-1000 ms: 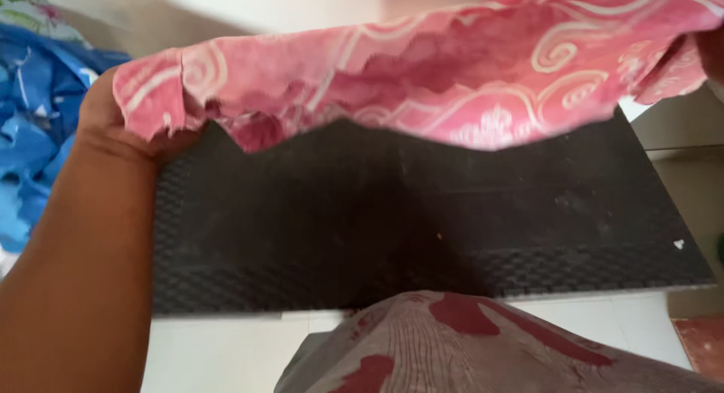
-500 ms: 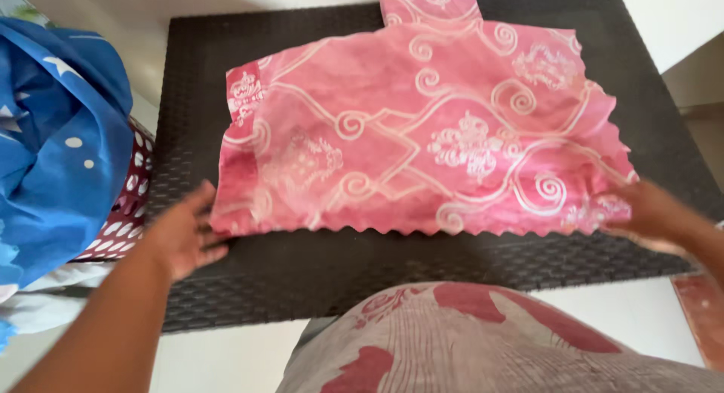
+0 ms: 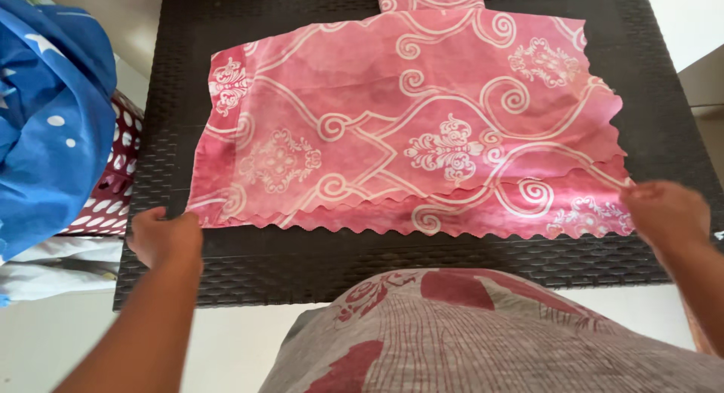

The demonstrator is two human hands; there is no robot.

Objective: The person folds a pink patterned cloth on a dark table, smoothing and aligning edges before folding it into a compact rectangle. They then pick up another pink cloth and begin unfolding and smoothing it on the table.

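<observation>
A pink cloth [image 3: 422,129] with white swirl patterns lies spread flat on the dark woven bench [image 3: 648,69], and it covers most of the top. Its near edge is cut in a zigzag, and there a second layer shows a little under the upper one. The left hand [image 3: 164,236] is at the near left corner of the cloth, with its fingers curled closed on the edge. The right hand [image 3: 665,212] is at the near right corner, also closed, and it seems to pinch the cloth, but the fingertips are hidden. To the left of the bench, a blue fabric [image 3: 49,114] with white dots hangs over a red basket [image 3: 113,185] with oval holes.
</observation>
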